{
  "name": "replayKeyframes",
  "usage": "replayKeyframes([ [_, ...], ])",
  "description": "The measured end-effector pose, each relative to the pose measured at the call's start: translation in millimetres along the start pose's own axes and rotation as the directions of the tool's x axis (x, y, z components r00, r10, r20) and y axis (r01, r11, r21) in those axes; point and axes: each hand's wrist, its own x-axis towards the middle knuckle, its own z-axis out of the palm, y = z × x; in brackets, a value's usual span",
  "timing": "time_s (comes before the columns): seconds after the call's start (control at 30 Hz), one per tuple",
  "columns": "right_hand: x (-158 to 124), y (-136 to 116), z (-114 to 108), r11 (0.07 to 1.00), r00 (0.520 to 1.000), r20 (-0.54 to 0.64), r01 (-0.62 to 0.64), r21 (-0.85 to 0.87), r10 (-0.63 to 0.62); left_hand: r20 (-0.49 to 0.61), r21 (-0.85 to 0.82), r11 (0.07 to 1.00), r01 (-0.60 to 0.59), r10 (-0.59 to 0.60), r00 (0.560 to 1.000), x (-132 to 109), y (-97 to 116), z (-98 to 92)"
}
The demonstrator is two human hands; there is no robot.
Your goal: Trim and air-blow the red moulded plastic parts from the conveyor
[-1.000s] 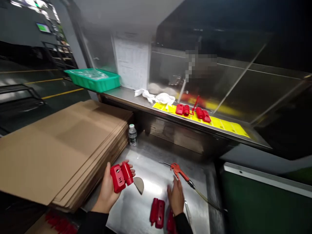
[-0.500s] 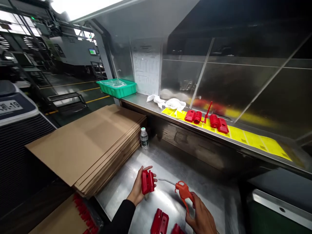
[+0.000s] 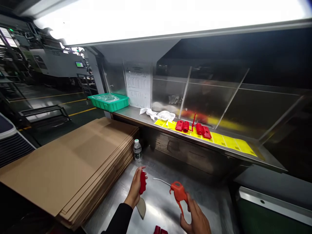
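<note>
My left hand (image 3: 135,191) is closed round a red plastic part (image 3: 142,182), held edge-on above the steel worktop (image 3: 158,208). My right hand (image 3: 196,217) grips an orange air blow gun (image 3: 178,192), its thin metal nozzle (image 3: 161,180) pointing left toward the red part. A flat grey blade-shaped piece (image 3: 141,207) lies on the worktop just below my left hand. Another red part (image 3: 160,231) shows at the bottom edge.
A tall stack of flat cardboard sheets (image 3: 65,162) fills the left. A water bottle (image 3: 137,150) stands beside it. The raised shelf (image 3: 146,117) carries yellow labels (image 3: 229,141), two red parts (image 3: 193,127), white cloths (image 3: 158,114) and a green tray (image 3: 108,101).
My right hand went from lying flat on the worktop to picking up the blow gun and lifting it. My left hand turned the red part edge-on. The view tilted upward.
</note>
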Motion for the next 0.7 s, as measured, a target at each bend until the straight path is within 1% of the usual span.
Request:
replayKeyframes([
  [0.07, 2, -2, -3, 0.999, 1.0, -0.014, -0.01, -0.046, 0.009, 0.033, 0.013, 1.0, -0.015, 0.015, 0.999, 0, 4, 0.7],
  [0.13, 1, -1, -8, 0.994, 0.999, 0.031, 0.044, -0.103, -0.041, 0.054, -0.03, 0.999, -0.027, 0.028, 0.998, 1, 9, 0.7],
  [0.2, -1, 3, -11, 0.992, 0.993, 0.089, 0.087, -0.094, -0.078, 0.049, -0.111, 0.994, -0.019, 0.024, 0.999, 3, 14, 0.2],
  [0.27, -3, 5, -13, 0.994, 0.993, 0.1, 0.078, -0.083, -0.069, 0.023, -0.195, 0.981, 0.011, -0.007, 1.0, 5, 17, -0.3],
  [0.33, -4, 5, -13, 0.992, 0.995, 0.076, 0.071, -0.106, -0.063, -0.019, -0.26, 0.965, 0.04, -0.046, 0.999, 7, 17, -0.4],
  [0.43, -2, -2, -13, 0.985, 0.994, 0.032, 0.111, -0.135, -0.107, -0.082, -0.322, 0.943, 0.079, -0.11, 0.991, 10, 15, 0.6],
  [0.5, -1, -9, -15, 0.982, 0.993, 0.021, 0.117, -0.15, -0.115, -0.094, -0.361, 0.925, 0.123, -0.167, 0.981, 11, 15, 2.2],
  [0.57, 0, -15, -17, 0.981, 0.995, -0.009, 0.094, -0.169, -0.097, -0.064, -0.408, 0.897, 0.173, -0.218, 0.974, 12, 16, 4.2],
  [0.7, 3, -20, -22, 0.979, 0.994, -0.081, 0.055, -0.194, -0.072, 0.074, -0.471, 0.843, 0.26, -0.256, 0.964, 13, 21, 7.2],
])
